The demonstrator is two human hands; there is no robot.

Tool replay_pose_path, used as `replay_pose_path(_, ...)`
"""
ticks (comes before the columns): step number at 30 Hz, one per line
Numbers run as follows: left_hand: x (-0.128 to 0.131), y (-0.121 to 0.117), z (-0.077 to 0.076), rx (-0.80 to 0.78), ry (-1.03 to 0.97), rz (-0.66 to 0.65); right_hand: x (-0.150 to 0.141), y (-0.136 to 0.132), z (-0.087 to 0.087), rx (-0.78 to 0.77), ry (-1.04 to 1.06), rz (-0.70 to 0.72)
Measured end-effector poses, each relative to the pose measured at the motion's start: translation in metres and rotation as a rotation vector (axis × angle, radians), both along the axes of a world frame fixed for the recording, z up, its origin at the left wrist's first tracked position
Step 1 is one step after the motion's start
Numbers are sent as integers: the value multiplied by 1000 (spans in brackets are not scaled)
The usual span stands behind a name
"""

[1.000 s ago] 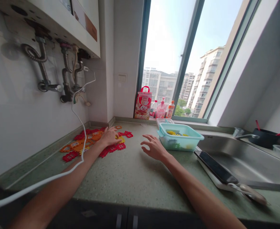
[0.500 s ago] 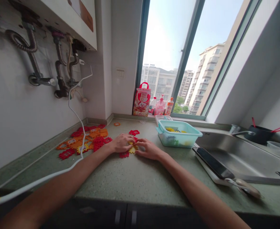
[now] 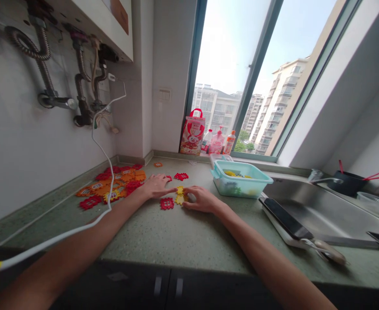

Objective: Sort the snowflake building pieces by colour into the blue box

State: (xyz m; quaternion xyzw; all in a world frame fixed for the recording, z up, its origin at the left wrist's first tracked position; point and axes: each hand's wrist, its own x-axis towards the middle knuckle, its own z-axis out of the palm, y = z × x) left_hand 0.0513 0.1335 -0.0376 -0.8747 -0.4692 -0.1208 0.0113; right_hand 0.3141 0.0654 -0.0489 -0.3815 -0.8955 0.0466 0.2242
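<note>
My right hand [image 3: 202,199] has its thumb and fingers curled against the right side of two small yellow notched plastic building pieces [image 3: 180,199], one behind the other on the counter. My left hand [image 3: 156,186] lies to their left with fingers spread. Its index finger points at the rear yellow piece, while other fingertips touch a red piece [image 3: 169,178], mostly covered by them. In front of the left hand sits a red window-shaped piece [image 3: 167,203]. Another red piece [image 3: 181,176] rests behind the yellow ones.
A pile of orange and red pieces [image 3: 121,183] spreads at the left, crossed by a white cable [image 3: 112,181]. On the right stand a teal tub [image 3: 244,183] holding more pieces, a phone [image 3: 286,218] and a sink [image 3: 325,211]. Bottles [image 3: 217,142] line the windowsill.
My left hand has drawn back leftward from the yellow pieces, and a red piece now shows at its fingertips. The right hand stays by the yellow pieces. The view has shifted slightly.
</note>
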Motion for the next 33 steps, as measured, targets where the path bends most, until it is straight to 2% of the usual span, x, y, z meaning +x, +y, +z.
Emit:
replay_pose_path(4,-11,8,0,9,25,107,10,-3,6,62,-45,12)
replay_pose_path(7,-18,12,2,62,37,110,16,0,7,129,-27,14)
replay_pose_path(11,-18,10,11,184,38,101,13,10,4,203,92,-77)
replay_pose_path(16,-14,-12,36,219,-16,79,3,18,-4,160,48,-213)
replay_pose_path(18,-28,-26,47,214,-82,89,2,17,-6,107,-4,-221)
replay_pose_path(20,-58,-44,51,251,-169,118,3,14,-7,74,-32,-216)
replay_pose_path(22,-99,-62,45,314,-236,139,4,11,-6,66,-38,-216)
replay_pose_path(24,-143,-80,30,337,-241,140,4,10,-5,62,-43,-220)
replay_pose_path(27,-190,-97,7,346,-218,253,4,10,-2,49,-40,-219)
replay_pose_path(29,-202,-101,-3,320,-208,300,5,11,-2,40,-19,-217)
replay_pose_path(33,-195,-94,-9,250,-176,287,9,15,-4,42,78,-138)
